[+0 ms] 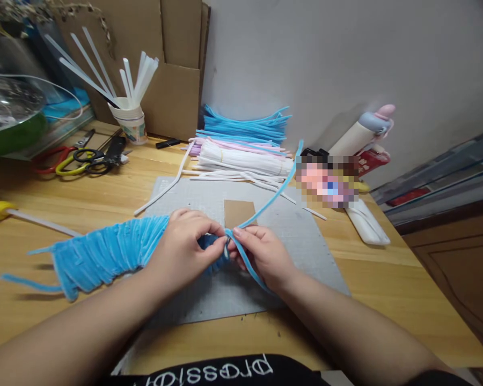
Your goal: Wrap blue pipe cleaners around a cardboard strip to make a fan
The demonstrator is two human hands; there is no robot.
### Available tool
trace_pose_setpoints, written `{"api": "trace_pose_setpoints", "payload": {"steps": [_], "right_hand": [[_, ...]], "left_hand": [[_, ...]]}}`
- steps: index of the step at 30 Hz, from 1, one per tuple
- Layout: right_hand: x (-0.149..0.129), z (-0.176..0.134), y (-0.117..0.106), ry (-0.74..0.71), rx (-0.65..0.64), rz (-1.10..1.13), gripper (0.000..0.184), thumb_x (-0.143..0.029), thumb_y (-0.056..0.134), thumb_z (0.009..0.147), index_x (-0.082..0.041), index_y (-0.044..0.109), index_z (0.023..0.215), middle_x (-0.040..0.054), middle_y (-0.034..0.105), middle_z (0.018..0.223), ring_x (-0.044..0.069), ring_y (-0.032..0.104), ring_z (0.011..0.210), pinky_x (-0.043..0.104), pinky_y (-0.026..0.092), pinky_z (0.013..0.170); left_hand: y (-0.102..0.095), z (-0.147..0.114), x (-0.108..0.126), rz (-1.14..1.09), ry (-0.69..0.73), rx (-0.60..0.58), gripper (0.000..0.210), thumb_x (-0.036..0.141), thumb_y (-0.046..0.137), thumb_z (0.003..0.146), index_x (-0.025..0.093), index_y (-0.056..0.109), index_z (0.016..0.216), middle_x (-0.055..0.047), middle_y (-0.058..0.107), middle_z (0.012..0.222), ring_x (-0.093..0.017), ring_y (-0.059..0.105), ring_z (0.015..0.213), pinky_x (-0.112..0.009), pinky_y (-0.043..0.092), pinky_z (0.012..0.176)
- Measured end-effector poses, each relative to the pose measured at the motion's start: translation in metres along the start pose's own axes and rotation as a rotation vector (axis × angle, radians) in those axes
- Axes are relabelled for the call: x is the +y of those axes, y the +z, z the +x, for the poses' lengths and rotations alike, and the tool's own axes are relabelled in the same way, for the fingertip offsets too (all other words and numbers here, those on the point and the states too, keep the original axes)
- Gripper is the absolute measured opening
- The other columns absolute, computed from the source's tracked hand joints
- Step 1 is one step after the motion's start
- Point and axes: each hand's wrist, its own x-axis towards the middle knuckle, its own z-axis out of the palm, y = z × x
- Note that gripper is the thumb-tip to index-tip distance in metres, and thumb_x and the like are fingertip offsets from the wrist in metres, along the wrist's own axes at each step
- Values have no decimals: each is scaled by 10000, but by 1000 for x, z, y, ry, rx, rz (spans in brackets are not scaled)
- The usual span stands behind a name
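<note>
the left hand (185, 241) holds a fuzzy blue roll (108, 254), which stretches out left of its fingers. the right hand (268, 257) pinches a blue strip (283, 187) between its fingers, by the roll's end. below the fingers lies a grey mat (306, 244); just beyond them, a cardboard piece (239, 210); farther, on the counter (386, 289), white strips (241, 162).

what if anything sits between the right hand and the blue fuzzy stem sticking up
Nothing visible: the right hand pinches the blue fuzzy stem directly. The brown cardboard piece lies beyond, on the grey mat.
</note>
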Motion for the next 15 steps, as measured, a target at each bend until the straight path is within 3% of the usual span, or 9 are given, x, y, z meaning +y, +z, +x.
{"api": "trace_pose_setpoints", "payload": {"steps": [2,7,15], "right_hand": [[0,1,-1,25,-57,80,311,-456,647,753,-152,618,697,-13,584,568,60,454,400,200,334,383],[1,-1,-3,-93,-149,60,195,-352,649,796,-185,552,777,-28,606,630,71,516,440,195,372,398],[-3,-1,3,-94,-27,146,141,-247,770,664,-164,661,696,-37,584,606,52,485,521,196,432,527]], "left_hand": [[-1,0,-1,5,-19,-1,39,203,640,768,205,638,729,26,662,715,-155,592,723,-352,365,798],[-3,1,-1,17,-41,-5,59,225,619,787,217,645,734,30,662,717,-156,586,733,-349,364,805],[-4,2,2,1,-124,-14,79,273,605,785,223,638,734,21,683,745,-174,597,753,-340,381,788]]}}
